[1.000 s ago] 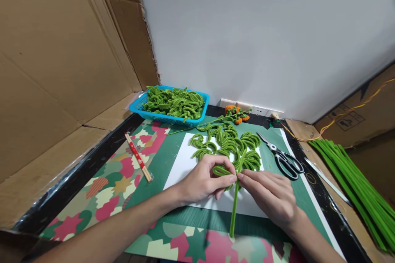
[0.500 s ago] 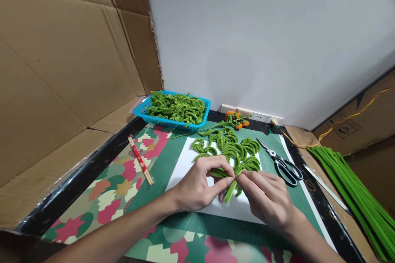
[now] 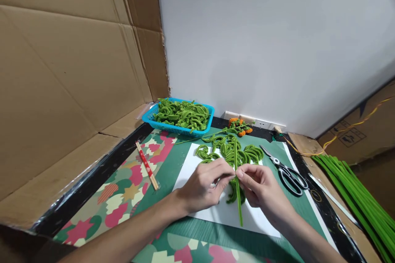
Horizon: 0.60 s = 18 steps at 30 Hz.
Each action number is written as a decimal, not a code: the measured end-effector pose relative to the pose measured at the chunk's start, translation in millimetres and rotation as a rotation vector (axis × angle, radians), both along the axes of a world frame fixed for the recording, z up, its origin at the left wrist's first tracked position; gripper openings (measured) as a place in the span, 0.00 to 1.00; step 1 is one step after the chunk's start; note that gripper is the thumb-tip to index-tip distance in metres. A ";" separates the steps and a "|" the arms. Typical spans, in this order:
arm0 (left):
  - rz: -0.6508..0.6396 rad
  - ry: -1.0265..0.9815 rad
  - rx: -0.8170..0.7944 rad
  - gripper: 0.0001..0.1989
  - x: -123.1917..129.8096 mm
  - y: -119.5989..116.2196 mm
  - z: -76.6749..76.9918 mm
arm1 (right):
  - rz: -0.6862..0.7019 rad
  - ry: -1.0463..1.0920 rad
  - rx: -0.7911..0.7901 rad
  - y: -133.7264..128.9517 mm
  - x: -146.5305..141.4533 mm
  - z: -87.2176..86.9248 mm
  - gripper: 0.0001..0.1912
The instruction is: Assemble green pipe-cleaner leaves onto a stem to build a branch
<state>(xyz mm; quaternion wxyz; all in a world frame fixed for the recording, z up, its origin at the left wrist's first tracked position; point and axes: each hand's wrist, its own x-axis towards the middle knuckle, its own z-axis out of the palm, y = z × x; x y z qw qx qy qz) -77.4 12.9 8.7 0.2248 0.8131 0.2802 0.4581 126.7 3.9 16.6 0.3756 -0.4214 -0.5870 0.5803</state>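
My left hand [image 3: 207, 183] and my right hand [image 3: 261, 185] meet over a white sheet [image 3: 197, 201], fingertips pinched together. Between them is a green pipe cleaner [image 3: 238, 205], held near its middle, its ends reaching up and down the sheet. Several curled green pipe-cleaner pieces [image 3: 253, 153] lie on the sheet beyond my fingers. More curled green pieces show below and behind the held strip, partly covered by my hands, and I cannot tell whether they are joined to it.
A blue basket [image 3: 147, 117] full of bent green pieces stands at the back left. Wrapped chopsticks [image 3: 147, 166] lie to the left. Scissors [image 3: 285, 170] and a long bundle of green pipe cleaners [image 3: 348, 197] are on the right. An orange flower stem [image 3: 242, 129] lies near the wall.
The pipe cleaner now stretches straight up and down between my fingers, where before a short folded end pointed down. My right hand has turned, fingers up. The view has shifted slightly.
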 end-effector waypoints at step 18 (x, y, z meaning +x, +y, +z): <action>-0.124 -0.134 -0.751 0.10 11.2 -3.9 8.7 | 0.046 -0.742 1.706 6.7 37.0 2.9 0.19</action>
